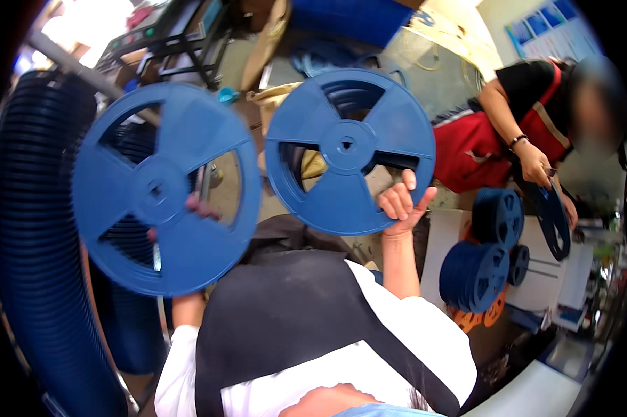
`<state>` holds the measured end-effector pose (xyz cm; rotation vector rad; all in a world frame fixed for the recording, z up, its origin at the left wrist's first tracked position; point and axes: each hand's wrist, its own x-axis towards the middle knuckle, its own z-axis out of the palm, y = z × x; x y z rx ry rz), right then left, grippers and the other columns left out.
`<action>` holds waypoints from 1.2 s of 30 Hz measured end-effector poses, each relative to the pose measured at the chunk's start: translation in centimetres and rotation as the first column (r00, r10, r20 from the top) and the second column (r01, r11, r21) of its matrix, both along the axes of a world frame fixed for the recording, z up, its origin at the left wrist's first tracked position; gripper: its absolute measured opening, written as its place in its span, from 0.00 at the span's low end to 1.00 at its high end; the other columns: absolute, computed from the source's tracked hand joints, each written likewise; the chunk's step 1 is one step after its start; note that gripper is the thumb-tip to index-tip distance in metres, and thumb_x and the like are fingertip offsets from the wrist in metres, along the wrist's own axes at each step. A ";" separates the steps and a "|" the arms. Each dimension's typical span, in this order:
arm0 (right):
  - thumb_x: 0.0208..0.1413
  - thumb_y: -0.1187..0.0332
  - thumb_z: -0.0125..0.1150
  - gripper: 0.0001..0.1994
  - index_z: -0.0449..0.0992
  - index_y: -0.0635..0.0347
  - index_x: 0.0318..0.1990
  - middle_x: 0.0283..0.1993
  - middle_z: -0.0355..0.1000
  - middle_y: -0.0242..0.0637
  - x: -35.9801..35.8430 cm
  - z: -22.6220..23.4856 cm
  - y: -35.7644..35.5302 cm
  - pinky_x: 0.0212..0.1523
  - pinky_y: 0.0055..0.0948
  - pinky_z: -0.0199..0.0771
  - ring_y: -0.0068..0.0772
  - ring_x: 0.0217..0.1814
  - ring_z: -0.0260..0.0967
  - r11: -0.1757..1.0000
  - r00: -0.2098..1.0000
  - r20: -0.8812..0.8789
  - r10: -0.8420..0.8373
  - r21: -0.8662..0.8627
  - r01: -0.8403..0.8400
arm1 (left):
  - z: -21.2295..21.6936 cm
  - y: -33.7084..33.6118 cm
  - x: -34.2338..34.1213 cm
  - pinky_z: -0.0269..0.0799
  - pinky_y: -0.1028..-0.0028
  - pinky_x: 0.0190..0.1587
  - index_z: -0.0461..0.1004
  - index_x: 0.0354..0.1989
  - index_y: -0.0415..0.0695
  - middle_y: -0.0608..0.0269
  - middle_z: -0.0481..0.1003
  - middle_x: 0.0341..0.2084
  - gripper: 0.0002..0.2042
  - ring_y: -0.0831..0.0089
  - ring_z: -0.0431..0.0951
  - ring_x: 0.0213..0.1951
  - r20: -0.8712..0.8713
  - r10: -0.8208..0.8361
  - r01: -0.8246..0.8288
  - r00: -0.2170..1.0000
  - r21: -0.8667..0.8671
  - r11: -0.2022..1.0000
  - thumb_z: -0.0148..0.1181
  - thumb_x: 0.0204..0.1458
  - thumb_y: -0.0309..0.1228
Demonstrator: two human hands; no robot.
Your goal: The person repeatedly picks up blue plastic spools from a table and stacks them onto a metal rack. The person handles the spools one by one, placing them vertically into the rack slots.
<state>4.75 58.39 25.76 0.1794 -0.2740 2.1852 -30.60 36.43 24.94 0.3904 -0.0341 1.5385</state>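
We judged the edge grip steadied a broad disc: our right hand [402, 207] had hold of the right blue reel [357, 157] at its lower right edge, fingers half-curled. Our left hand [203, 207] lay behind the left blue reel [153, 206], mostly hidden; we could not tell its grip. Both round faces, lacking a long axis, pointed toward us.

White surface [540, 286], 2 blue reel stacks [472, 276]
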 end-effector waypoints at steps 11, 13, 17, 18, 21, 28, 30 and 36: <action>0.58 0.48 0.55 0.20 0.62 0.58 0.36 0.13 0.55 0.23 -1.6 0.0 0.6 0.15 0.16 0.53 0.14 0.11 0.53 0.999 0.990 -0.138 -0.020 0.035 0.025 | 4.5 -0.1 0.2 0.56 0.58 0.64 0.51 0.64 0.35 0.47 0.65 0.54 0.42 0.54 0.65 0.58 -0.191 0.279 -0.310 0.941 -0.161 0.937 0.61 0.49 0.51; 0.57 0.45 0.54 0.22 0.63 0.58 0.38 0.14 0.56 0.24 -2.2 1.0 1.0 0.15 0.16 0.53 0.15 0.12 0.54 0.996 0.994 -0.110 0.018 0.086 -0.009 | 6.1 0.7 2.0 0.62 0.60 0.60 0.55 0.62 0.35 0.51 0.69 0.49 0.38 0.59 0.69 0.51 -0.238 0.319 -0.392 0.917 -0.405 0.826 0.61 0.50 0.49; 0.52 0.38 0.54 0.28 0.64 0.58 0.38 0.14 0.56 0.24 -7.8 4.7 -1.3 0.14 0.20 0.51 0.17 0.12 0.54 0.942 0.955 0.295 0.019 0.315 -0.116 | 4.1 3.9 2.1 0.72 0.70 0.48 0.65 0.55 0.38 0.59 0.72 0.43 0.28 0.70 0.74 0.42 -0.787 0.155 -0.514 0.597 -0.227 0.827 0.54 0.55 0.48; 0.51 0.39 0.57 0.29 0.65 0.59 0.38 0.13 0.55 0.24 -9.4 5.5 -2.6 0.14 0.22 0.51 0.19 0.12 0.54 0.927 0.888 0.458 0.024 0.322 -0.191 | 2.7 4.8 2.9 0.73 0.71 0.47 0.66 0.55 0.39 0.60 0.73 0.42 0.26 0.71 0.75 0.41 -0.804 0.110 -0.504 0.585 -0.254 0.826 0.53 0.56 0.48; 0.44 0.39 0.64 0.34 0.66 0.64 0.41 0.16 0.64 0.34 -13.1 5.4 -5.4 0.18 0.22 0.57 0.24 0.15 0.61 0.786 0.712 0.702 0.024 0.427 -0.447 | 0.3 7.6 5.7 0.73 0.71 0.46 0.67 0.54 0.42 0.59 0.74 0.41 0.24 0.70 0.76 0.41 -0.777 0.120 -0.510 0.618 -0.280 0.813 0.51 0.57 0.49; 0.49 0.49 0.67 0.27 0.64 0.64 0.42 0.26 0.66 0.32 -15.4 8.0 -6.2 0.22 0.21 0.63 0.21 0.20 0.63 0.598 0.588 0.801 0.112 0.418 -0.684 | -0.1 7.2 6.1 0.69 0.68 0.51 0.64 0.56 0.41 0.58 0.72 0.44 0.27 0.69 0.74 0.45 -0.558 0.194 -0.417 0.807 -0.305 0.856 0.51 0.56 0.50; 0.49 0.50 0.66 0.26 0.64 0.63 0.42 0.26 0.66 0.32 -15.8 7.9 -6.5 0.23 0.22 0.63 0.22 0.21 0.63 0.570 0.588 0.802 0.106 0.436 -0.697 | 0.3 6.9 5.6 0.68 0.67 0.52 0.64 0.57 0.41 0.58 0.72 0.45 0.28 0.69 0.73 0.46 -0.525 0.208 -0.402 0.826 -0.288 0.869 0.51 0.56 0.50; 0.53 0.61 0.64 0.24 0.66 0.68 0.51 0.42 0.74 0.40 -14.8 8.3 -6.0 0.50 0.29 0.69 0.28 0.46 0.71 0.707 0.525 0.851 0.012 0.365 -0.606 | 1.5 6.3 4.6 0.65 0.65 0.56 0.61 0.59 0.41 0.57 0.70 0.48 0.30 0.67 0.71 0.49 -0.451 0.265 -0.386 0.852 -0.199 0.901 0.52 0.55 0.52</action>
